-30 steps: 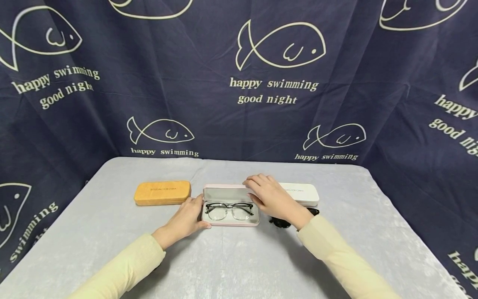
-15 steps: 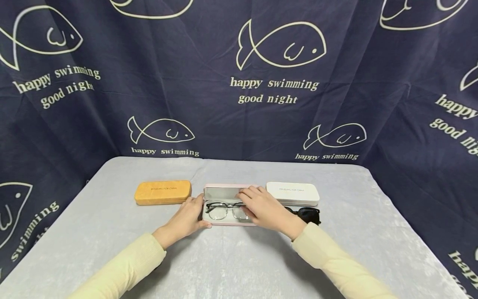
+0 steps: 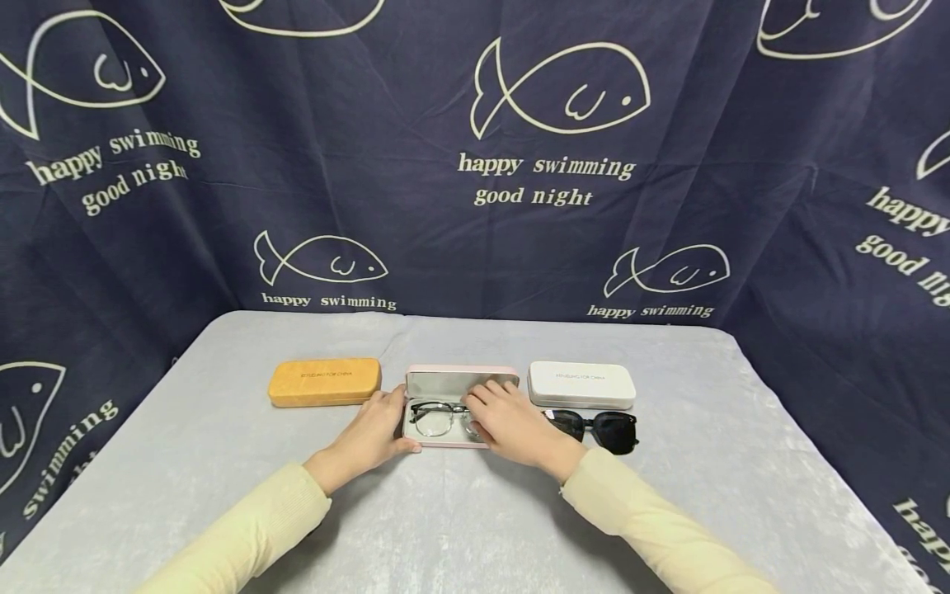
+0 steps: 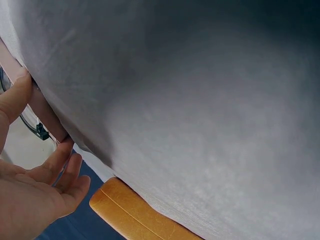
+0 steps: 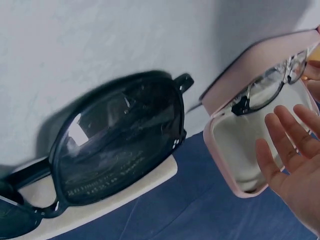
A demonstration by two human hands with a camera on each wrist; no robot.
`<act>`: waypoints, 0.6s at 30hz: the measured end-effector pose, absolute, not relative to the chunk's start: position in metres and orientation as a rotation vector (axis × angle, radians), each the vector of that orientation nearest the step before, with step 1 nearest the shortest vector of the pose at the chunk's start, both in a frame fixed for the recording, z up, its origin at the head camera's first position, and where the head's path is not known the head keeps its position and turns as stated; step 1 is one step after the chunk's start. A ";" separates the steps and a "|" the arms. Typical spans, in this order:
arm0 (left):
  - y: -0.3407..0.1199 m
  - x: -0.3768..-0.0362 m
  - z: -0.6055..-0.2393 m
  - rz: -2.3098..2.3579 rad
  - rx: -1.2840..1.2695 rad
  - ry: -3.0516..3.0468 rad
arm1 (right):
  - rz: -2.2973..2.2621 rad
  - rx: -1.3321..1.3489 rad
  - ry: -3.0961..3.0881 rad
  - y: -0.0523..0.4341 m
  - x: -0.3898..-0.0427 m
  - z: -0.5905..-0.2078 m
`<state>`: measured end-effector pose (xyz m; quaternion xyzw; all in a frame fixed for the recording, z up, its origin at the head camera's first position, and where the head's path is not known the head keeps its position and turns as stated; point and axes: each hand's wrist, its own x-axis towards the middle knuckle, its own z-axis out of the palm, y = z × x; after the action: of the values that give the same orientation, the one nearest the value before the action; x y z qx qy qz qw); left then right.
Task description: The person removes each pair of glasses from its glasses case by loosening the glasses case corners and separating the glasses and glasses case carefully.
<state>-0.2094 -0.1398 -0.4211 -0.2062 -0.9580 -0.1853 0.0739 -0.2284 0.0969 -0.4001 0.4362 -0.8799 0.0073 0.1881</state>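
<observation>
The pink glasses case (image 3: 445, 384) stands with its lid raised at the middle of the table. In its lower half lies a pair of black-topped eyeglasses (image 3: 428, 405). My left hand (image 3: 371, 433) grips the case's left end, thumb at the front and index finger at the back, as the left wrist view shows. Over the right half of the case is my right hand (image 3: 512, 425), covering the right lens. In the right wrist view its fingers (image 5: 281, 132) are loosely extended in front of the lid and eyeglasses; its thumb is hidden there.
To the left lies a closed orange glasses case (image 3: 324, 381). A closed white glasses case (image 3: 582, 381) lies to the right, with black sunglasses (image 3: 614, 433) in front of it. A dark blue fish-print curtain (image 3: 445, 256) hangs behind the grey cloth-covered table (image 3: 445, 520).
My right hand has moved left and slightly forward from the lid's right end to over the eyeglasses, uncovering the white case and sunglasses. My left hand has stayed on the case.
</observation>
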 end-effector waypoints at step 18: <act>-0.139 -0.210 -0.420 -0.563 -0.609 -2.878 | -0.102 1.172 -2.502 0.083 -0.235 -0.410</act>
<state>-0.2096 -0.1392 -0.4204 -0.2029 -0.9583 -0.1876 0.0733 -0.2354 0.0829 -0.4096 0.4164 -0.8889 -0.0363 0.1873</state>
